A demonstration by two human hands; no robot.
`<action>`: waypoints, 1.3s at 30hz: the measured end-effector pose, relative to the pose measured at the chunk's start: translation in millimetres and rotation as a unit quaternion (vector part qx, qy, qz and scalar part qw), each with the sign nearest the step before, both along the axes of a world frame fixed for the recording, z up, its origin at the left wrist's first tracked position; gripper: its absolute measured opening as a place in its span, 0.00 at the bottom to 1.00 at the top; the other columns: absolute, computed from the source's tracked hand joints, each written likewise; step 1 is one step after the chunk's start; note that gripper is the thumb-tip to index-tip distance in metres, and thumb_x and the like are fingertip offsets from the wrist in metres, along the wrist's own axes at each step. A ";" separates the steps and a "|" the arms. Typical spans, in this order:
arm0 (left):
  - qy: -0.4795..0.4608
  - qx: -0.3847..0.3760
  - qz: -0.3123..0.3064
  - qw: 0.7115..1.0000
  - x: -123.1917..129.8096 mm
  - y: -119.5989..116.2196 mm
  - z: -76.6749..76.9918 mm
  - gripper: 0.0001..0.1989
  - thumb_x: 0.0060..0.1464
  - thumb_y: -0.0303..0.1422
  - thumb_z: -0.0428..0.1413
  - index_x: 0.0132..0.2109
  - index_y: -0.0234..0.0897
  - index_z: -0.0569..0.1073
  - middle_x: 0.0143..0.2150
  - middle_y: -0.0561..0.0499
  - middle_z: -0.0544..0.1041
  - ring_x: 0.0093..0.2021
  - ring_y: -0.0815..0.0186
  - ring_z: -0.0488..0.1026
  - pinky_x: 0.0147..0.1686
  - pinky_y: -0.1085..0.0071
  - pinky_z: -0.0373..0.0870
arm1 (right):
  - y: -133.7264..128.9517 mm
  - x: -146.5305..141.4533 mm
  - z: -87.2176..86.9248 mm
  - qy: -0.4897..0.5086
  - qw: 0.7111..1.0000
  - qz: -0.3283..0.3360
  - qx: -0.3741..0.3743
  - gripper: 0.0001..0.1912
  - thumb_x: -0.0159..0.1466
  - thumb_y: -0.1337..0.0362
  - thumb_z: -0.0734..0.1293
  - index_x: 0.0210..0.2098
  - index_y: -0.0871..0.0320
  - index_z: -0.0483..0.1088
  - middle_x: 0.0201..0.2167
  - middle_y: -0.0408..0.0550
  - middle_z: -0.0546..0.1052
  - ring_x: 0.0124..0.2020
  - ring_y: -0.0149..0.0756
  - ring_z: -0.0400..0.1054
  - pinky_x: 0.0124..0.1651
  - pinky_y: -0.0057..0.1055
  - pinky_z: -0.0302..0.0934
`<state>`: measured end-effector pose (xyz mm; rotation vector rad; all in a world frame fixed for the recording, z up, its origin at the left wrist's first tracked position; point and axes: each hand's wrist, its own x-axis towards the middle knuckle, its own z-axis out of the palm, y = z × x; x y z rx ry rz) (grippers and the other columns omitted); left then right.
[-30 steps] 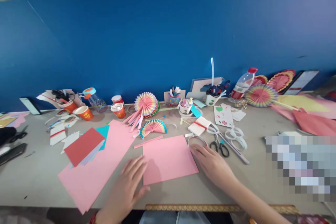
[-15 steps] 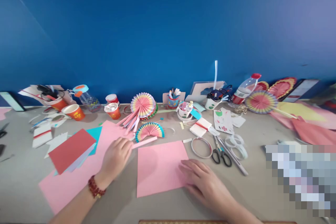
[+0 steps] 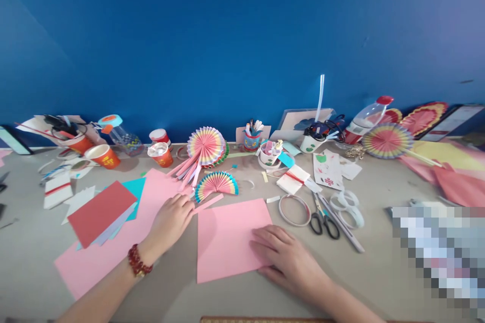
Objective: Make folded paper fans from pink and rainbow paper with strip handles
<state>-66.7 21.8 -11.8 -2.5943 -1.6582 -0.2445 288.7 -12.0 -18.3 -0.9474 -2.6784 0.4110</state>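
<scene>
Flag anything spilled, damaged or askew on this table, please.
The red-capped bottle at the back right appears to lean, though the wide view may exaggerate that. I see no spill. The pink sheet under the right hand looks flat and shows no tear. Loose paper scraps near the scissors look like clutter.

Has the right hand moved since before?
Yes: the right hand has moved left and nearer the person, away from the white ring and onto the smaller pink sheet.
</scene>
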 end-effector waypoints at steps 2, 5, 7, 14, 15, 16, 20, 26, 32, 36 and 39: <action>-0.028 -0.018 -0.004 0.999 -1.0 -2.8 -1.5 0.13 0.68 0.31 0.45 0.37 0.38 0.72 0.38 0.47 0.76 0.41 0.58 0.73 0.44 0.60 0.69 | 1.0 0.9 -1.0 -0.002 1.000 0.005 -0.004 0.20 0.68 0.57 0.66 0.58 0.55 0.71 0.59 0.54 0.73 0.59 0.48 0.65 0.61 0.47 0.62; -0.079 -0.025 -0.019 0.996 -7.0 -0.5 5.3 0.12 0.69 0.31 0.43 0.41 0.39 0.71 0.42 0.47 0.76 0.45 0.59 0.74 0.47 0.61 0.70 | 2.1 1.6 -4.5 0.005 1.000 0.003 -0.008 0.19 0.68 0.56 0.66 0.57 0.55 0.72 0.59 0.55 0.73 0.59 0.48 0.64 0.61 0.47 0.62; -0.107 -0.005 -0.008 0.994 -13.8 7.5 13.7 0.13 0.70 0.34 0.43 0.43 0.40 0.71 0.44 0.47 0.77 0.47 0.59 0.74 0.48 0.62 0.70 | 2.2 1.2 -6.5 0.010 1.000 0.003 -0.007 0.19 0.69 0.55 0.65 0.56 0.55 0.72 0.59 0.55 0.73 0.59 0.48 0.64 0.61 0.47 0.62; -0.098 0.076 -0.048 0.991 5.4 17.8 10.6 0.17 0.69 0.38 0.46 0.59 0.41 0.69 0.60 0.45 0.73 0.61 0.55 0.69 0.60 0.55 0.66 | -4.5 -1.8 -2.5 0.028 0.999 -0.010 0.016 0.21 0.69 0.51 0.64 0.56 0.56 0.71 0.59 0.56 0.73 0.60 0.47 0.64 0.64 0.47 0.59; -0.086 0.058 -0.087 0.991 16.9 10.1 4.0 0.20 0.69 0.38 0.46 0.64 0.43 0.65 0.64 0.46 0.70 0.64 0.56 0.67 0.61 0.57 0.66 | -5.0 0.2 -1.9 0.037 0.999 -0.013 0.029 0.21 0.69 0.52 0.64 0.56 0.57 0.71 0.59 0.56 0.73 0.59 0.47 0.64 0.63 0.47 0.60; -0.065 0.038 -0.122 0.990 28.9 1.1 -3.1 0.22 0.69 0.37 0.46 0.68 0.45 0.62 0.68 0.47 0.65 0.67 0.56 0.63 0.63 0.57 0.64 | -4.6 4.0 -1.5 0.045 0.998 -0.020 0.044 0.20 0.70 0.54 0.63 0.57 0.57 0.70 0.59 0.56 0.73 0.59 0.47 0.65 0.62 0.47 0.61; 0.016 0.006 -0.232 0.973 61.1 -25.2 -27.3 0.32 0.67 0.46 0.48 0.73 0.46 0.51 0.75 0.48 0.52 0.72 0.53 0.53 0.68 0.54 0.55 | 6.9 41.8 -0.1 0.070 0.981 -0.141 0.114 0.15 0.71 0.64 0.60 0.54 0.56 0.72 0.49 0.54 0.78 0.50 0.43 0.71 0.53 0.41 0.67; 0.022 0.002 -0.231 0.973 41.3 -11.0 -28.2 0.35 0.65 0.51 0.49 0.73 0.48 0.50 0.74 0.49 0.53 0.72 0.53 0.53 0.68 0.55 0.55 | 31.8 126.5 -0.3 -0.060 0.899 -0.399 0.167 0.14 0.72 0.59 0.59 0.40 0.56 0.74 0.37 0.52 0.79 0.39 0.45 0.73 0.40 0.37 0.66; -0.006 -0.014 -0.198 0.980 52.4 -4.4 -24.0 0.33 0.67 0.48 0.47 0.73 0.46 0.50 0.75 0.48 0.51 0.72 0.52 0.52 0.69 0.50 0.53 | 40.3 139.8 -8.8 -0.158 0.885 -0.417 0.135 0.14 0.71 0.59 0.58 0.34 0.56 0.72 0.33 0.51 0.76 0.37 0.44 0.72 0.39 0.35 0.63; -0.001 -0.013 -0.165 0.986 69.2 1.2 -34.4 0.36 0.64 0.54 0.48 0.72 0.43 0.53 0.74 0.43 0.53 0.72 0.46 0.52 0.66 0.45 0.56 | 44.5 133.8 4.4 -0.136 0.863 -0.476 0.101 0.13 0.68 0.59 0.60 0.33 0.55 0.73 0.40 0.51 0.77 0.41 0.44 0.73 0.37 0.33 0.61; 0.010 -0.035 -0.157 0.987 68.2 2.2 -37.6 0.38 0.62 0.57 0.47 0.72 0.42 0.56 0.74 0.40 0.54 0.71 0.44 0.53 0.64 0.43 0.59 | 45.3 141.8 24.2 -0.139 0.833 -0.535 0.019 0.14 0.67 0.55 0.59 0.35 0.54 0.72 0.38 0.49 0.79 0.32 0.41 0.74 0.30 0.31 0.57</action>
